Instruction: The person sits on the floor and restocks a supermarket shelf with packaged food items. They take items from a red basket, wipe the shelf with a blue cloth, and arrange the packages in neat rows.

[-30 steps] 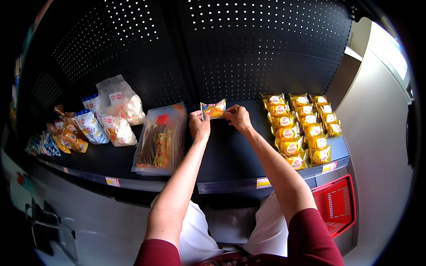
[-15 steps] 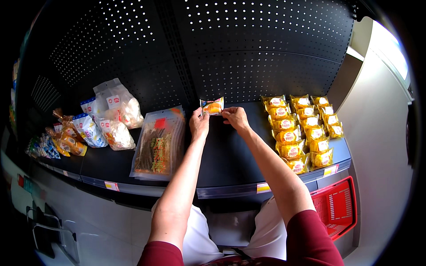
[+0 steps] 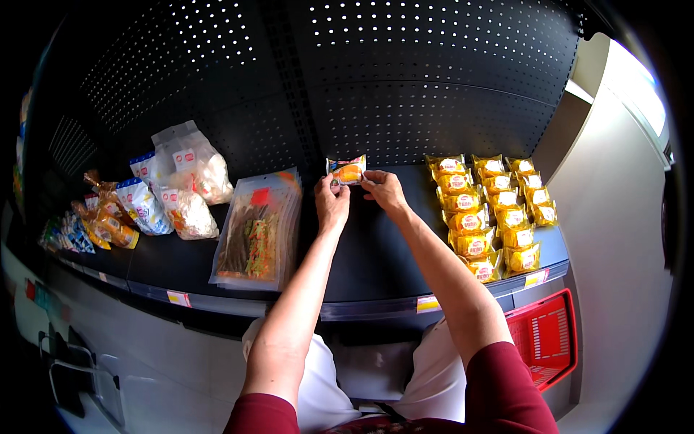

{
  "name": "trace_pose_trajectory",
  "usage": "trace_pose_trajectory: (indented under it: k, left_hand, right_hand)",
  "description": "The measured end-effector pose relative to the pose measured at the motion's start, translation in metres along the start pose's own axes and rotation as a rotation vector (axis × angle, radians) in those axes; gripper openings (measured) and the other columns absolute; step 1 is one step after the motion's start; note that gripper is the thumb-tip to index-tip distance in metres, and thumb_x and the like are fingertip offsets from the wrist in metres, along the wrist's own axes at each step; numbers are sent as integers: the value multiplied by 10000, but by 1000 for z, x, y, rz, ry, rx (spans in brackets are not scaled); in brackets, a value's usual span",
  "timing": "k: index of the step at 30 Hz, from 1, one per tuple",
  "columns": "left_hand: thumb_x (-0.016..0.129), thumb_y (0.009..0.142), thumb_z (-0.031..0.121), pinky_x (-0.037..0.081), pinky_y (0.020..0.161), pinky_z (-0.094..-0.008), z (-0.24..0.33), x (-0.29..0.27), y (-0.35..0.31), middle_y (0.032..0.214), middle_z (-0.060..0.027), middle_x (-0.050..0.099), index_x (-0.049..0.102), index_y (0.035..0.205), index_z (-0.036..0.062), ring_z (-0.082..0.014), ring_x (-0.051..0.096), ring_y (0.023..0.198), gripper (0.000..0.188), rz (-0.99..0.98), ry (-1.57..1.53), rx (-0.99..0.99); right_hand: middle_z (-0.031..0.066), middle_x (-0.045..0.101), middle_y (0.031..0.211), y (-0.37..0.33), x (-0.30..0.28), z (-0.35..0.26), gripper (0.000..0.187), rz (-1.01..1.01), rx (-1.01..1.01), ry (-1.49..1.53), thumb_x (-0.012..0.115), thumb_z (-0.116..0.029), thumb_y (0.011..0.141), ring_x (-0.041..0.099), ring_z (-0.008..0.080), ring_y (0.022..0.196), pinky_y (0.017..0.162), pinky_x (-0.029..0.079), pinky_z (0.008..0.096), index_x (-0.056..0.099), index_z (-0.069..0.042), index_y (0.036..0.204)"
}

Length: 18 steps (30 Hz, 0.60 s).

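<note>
Clock: centred on held pkt; 12 = back panel, 6 = wearer.
Held pkt: 1 pillow-wrapped snack cake (image 3: 349,172), at the centre, near the shelf's rear; contact w/ shelf can't be told.
L hand: left hand (image 3: 332,204) at 7 o'clock of pkt, thumb + fingers gripping its lower L corner.
R hand: right hand (image 3: 387,192) at 4 o'clock, fingertips pinching its R end.
Done: 3 columns of yellow cake pkts (image 3: 473,219) lie in order at 3–4 o'clock; 2 run to nr the front, the outer R one stops shorter.
Left: 1 pkt in hands, apart from those columns, so I judge it's not yet placed; no other loose cake pkt seen.
Edges: perforated back panel (image 3: 426,116) close at 12; shelf front lip (image 3: 376,309) at 6, forearms crossing over it.
Room: bare strip of black shelf (image 3: 369,253) at 5–6, betw. flat clear bags (image 3: 249,231) at 8 and the columns. Tight at 12, freer toward 5.
Off shelf: red basket (image 3: 553,329) at 4, below lip level, R of R arm.
</note>
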<state>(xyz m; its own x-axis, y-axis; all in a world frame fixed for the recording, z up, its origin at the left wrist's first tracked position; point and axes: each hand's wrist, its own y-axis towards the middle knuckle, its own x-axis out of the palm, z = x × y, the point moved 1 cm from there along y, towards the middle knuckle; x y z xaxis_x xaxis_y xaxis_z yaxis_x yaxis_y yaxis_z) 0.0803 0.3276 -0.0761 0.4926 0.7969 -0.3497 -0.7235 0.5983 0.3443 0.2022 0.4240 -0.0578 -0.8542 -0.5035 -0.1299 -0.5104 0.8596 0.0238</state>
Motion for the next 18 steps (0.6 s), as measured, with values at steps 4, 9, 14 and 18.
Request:
trace_pose_trajectory:
  k: [4,9,14,18]
  left_hand:
    - [696,908,134,550,899,-364,29,11,-25,1284,-169,557,572,1310,11,-217,685,963,438,-41,-70,35]
    - [682,900,131,541,852,-392,49,-6,-54,1179,-157,626,598,1236,38,-228,673,857,358,-217,-51,94]
    - [670,946,130,564,707,-290,55,-7,-86,957,-87,730,672,1135,15,-147,691,763,221,-410,-63,156]
    - [661,974,159,584,707,-276,60,-15,-105,916,-71,724,691,1092,6,-129,713,828,195,-631,-156,97]
  right_hand:
    - [142,739,1096,-5,-17,6,358,77,-115,-50,689,-108,915,726,176,774,677,612,302,665,33,1243]
    - [143,747,994,-26,-26,-30,286,84,-256,-45,626,-80,944,715,181,794,717,597,306,673,22,1206]
    - [80,703,1097,-84,-73,-83,213,75,-374,220,598,-91,1015,671,144,969,764,608,318,669,-5,1198]
    - [70,696,1140,-189,-127,-103,209,153,-448,318,598,-117,1033,677,134,945,747,591,269,668,-38,1214]
